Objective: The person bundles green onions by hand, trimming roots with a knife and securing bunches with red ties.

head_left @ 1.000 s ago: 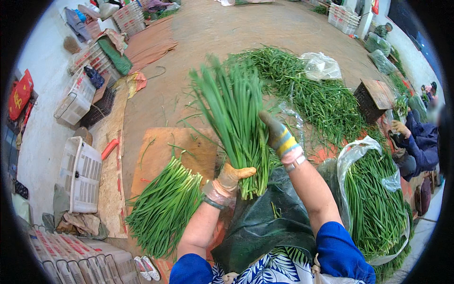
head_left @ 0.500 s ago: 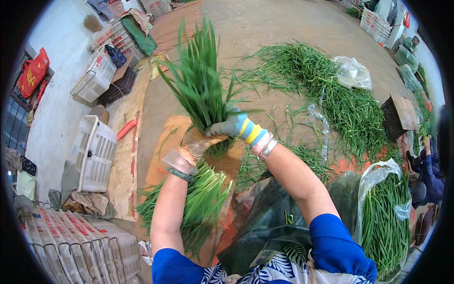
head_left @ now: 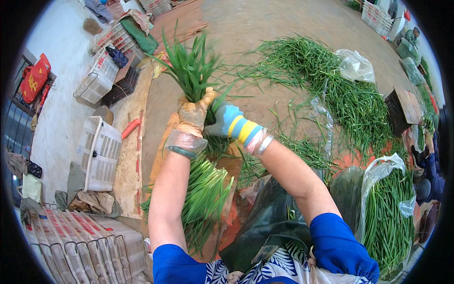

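Observation:
My left hand (head_left: 193, 112), in a tan glove with a clear plastic cuff, is closed around a bunch of garlic chives (head_left: 190, 68). The leaf tips fan out above it, slightly blurred. My right hand (head_left: 225, 122), in a grey glove with a blue and yellow striped wrist, grips the same bunch just lower and to the right. Some of the bunch is hidden behind the gloves. Below my hands, a pile of trimmed-looking chives (head_left: 208, 182) lies on a brown board (head_left: 231, 163), partly covered by my left forearm.
Loose chives (head_left: 326, 80) spread over the floor at the right, with a clear plastic bag (head_left: 355, 66) on them. A plastic-lined heap of chives (head_left: 385, 222) stands at my right. White crates (head_left: 101, 156) and a crate stack (head_left: 90, 246) line the left. Another person (head_left: 432, 165) sits far right.
My left hand has moved up the bunch, from below my right hand to above it. Less leaf length now shows above my grip, and my right hand sits slightly further left.

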Motion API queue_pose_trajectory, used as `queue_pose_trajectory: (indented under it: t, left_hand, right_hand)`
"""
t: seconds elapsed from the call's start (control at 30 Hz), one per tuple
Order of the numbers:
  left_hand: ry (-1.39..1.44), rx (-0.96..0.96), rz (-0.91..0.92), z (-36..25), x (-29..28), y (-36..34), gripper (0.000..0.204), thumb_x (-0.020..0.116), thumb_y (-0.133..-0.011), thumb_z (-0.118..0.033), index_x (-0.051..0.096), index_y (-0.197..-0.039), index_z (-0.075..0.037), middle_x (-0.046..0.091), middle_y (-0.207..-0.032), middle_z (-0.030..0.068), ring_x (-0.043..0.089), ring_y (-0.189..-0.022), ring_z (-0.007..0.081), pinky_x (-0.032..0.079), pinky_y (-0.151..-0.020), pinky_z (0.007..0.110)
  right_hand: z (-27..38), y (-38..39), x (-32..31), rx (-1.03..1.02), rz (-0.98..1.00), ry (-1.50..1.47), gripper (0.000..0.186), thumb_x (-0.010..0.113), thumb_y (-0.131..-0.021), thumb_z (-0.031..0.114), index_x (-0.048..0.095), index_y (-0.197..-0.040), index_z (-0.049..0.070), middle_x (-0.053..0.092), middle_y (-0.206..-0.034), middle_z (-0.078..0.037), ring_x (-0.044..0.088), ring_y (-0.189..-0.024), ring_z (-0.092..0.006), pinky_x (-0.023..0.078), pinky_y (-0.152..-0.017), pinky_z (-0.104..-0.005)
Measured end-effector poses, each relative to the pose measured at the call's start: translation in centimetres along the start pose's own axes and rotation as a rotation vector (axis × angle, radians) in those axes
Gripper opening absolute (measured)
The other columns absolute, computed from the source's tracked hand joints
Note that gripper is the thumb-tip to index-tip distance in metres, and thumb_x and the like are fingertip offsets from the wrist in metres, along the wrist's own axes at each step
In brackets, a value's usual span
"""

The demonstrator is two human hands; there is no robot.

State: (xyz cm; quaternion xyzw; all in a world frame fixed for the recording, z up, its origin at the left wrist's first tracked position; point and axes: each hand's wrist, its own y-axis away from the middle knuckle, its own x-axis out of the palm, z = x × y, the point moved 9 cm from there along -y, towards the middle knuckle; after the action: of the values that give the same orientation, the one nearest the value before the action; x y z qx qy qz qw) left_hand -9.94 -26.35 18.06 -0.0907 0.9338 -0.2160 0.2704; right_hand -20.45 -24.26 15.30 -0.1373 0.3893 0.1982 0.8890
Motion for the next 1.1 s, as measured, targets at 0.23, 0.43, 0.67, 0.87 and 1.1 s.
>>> queue_pose_trajectory:
  t: [0.23,0.43,0.67,0.87,1.1]
  left_hand:
    - [0.695,-0.158,-0.112,-8.4,-1.4,-3.4,0.025,0.066,-0.072,-0.002,0.06,-0.096,0.005,0.063,-0.081,0.0103,0.063,-0.065,0.0201,0.053,-0.063,0.029]
    - [0.821,-0.339,-0.162,-10.0,-6.1,-6.1,0.023,0.058,-0.077,-0.001,0.06,-0.099,0.002,0.061,-0.088,0.0123,0.063,-0.076,0.026,0.053,-0.072,0.035]
    - [0.89,-0.352,-0.068,-13.6,-4.9,-6.3,0.028,0.051,-0.084,-0.006,0.056,-0.111,-0.001,0.059,-0.099,0.011,0.059,-0.094,0.0274,0.048,-0.085,0.04]
    - [0.804,-0.328,-0.016,-17.9,-4.1,-3.8,0.027,0.052,-0.083,-0.006,0.057,-0.109,-0.001,0.061,-0.098,0.011,0.06,-0.093,0.0261,0.048,-0.083,0.038]
    - [0.934,-0.341,0.069,-20.7,1.1,-2.9,0.026,0.054,-0.08,-0.001,0.058,-0.105,0.002,0.059,-0.096,0.0139,0.06,-0.089,0.0296,0.05,-0.082,0.039]
  right_hand:
    - [-9.5,7.3,3.3,0.273,-0.028,-0.29,0.098,0.076,-0.058,0.047,0.028,-0.133,0.006,0.04,-0.13,-0.02,0.045,-0.115,-0.0353,0.043,-0.089,-0.0419]
    - [-13.4,12.4,2.2,0.016,-0.145,-0.157,0.026,0.052,-0.085,0.031,0.06,-0.101,0.014,0.062,-0.09,-0.018,0.059,-0.086,-0.0362,0.047,-0.073,-0.0398]
    - [-29.0,21.9,-0.6,0.586,-0.072,0.179,0.031,0.059,-0.078,0.028,0.059,-0.106,0.014,0.062,-0.096,-0.019,0.059,-0.089,-0.0365,0.047,-0.074,-0.0434]
    - [-7.0,22.7,-12.4,-0.057,-0.815,-0.135,0.051,0.07,-0.069,0.027,0.056,-0.115,0.01,0.055,-0.113,-0.019,0.053,-0.102,-0.0361,0.044,-0.085,-0.0417]
    - [-7.9,22.6,-13.4,-0.379,-1.046,-0.705,0.026,0.066,-0.076,0.019,0.064,-0.094,0.001,0.063,-0.095,-0.014,0.059,-0.089,-0.026,0.047,-0.079,-0.0342]
